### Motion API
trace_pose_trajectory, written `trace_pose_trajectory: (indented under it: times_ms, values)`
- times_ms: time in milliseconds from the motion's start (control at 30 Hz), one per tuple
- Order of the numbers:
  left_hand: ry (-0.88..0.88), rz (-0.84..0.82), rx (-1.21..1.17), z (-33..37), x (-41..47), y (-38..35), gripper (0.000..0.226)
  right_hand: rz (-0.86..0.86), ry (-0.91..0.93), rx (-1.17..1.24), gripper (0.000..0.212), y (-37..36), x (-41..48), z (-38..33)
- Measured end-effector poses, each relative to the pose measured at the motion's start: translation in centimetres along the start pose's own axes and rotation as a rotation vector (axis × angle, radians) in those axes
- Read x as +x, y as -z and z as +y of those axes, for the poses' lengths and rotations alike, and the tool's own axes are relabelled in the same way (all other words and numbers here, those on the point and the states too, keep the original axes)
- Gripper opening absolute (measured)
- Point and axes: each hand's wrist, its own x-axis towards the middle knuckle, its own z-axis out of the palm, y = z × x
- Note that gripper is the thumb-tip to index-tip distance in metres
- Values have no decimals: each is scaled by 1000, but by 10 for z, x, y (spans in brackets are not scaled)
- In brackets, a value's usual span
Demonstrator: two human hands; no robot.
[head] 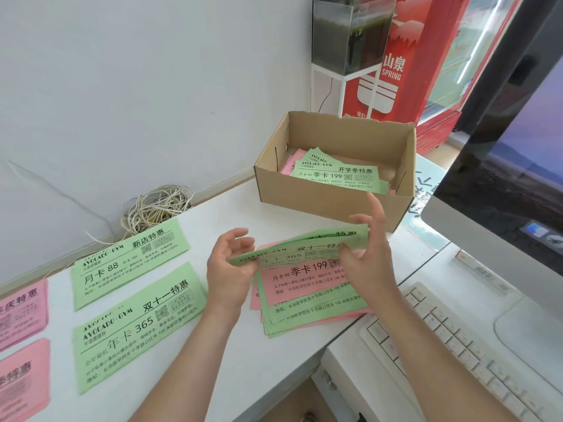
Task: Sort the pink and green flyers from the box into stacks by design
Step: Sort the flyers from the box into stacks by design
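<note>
Head view, desk during sorting. I am watching both hands holding one green flyer point(300, 249) by its ends, lifted just above a mixed pile point(307, 303) of pink and green flyers at the middle of the white desk point(243, 208). The left hand point(227, 271) is pinching the flyer's left end between thumb and fingers, the other fingers curled loosely. The right hand point(370, 254) is gripping the right end, its fingers spread and partly raised. The held flyer is showing "365" and is tilting, right end higher.

The cardboard box point(332, 202) is standing open behind the hands, still containing flyers: a green sheet point(338, 175) lying on top, pink edges showing beneath it at the left.

Sorted stacks are lying to the left: a green "88" stack point(128, 263) farther back, a green "365" stack point(137, 327) nearer me, and two pink stacks point(21, 312) at the frame's left edge, both cut off.

A keyboard point(457, 339) and monitor point(502, 178) are sitting at the right; a tangle of cord point(157, 208) is resting by the wall.
</note>
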Motion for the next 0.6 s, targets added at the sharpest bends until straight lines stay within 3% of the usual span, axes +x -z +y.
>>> trace_pose_trajectory:
  times_ms: [133, 300, 367, 500, 600]
  values:
    - [-15, 10, 72, -1, 6, -10, 60, -82, 209, -300, 96, -8, 2, 6]
    - [-48, 33, 162, -3, 11, -10, 66, 53, 357, -384, 90, -5, 4, 11]
    - [-70, 25, 196, -4, 12, -9, 66, -5, 348, -418, 86, -3, 6, 14]
    - [-187, 3, 302, -10, 15, -3, 71, -81, 280, -433, 57, 2, 14, 22]
    - [-292, -40, 439, -12, 16, 0, 66, -95, 221, -419, 59, 6, 17, 19]
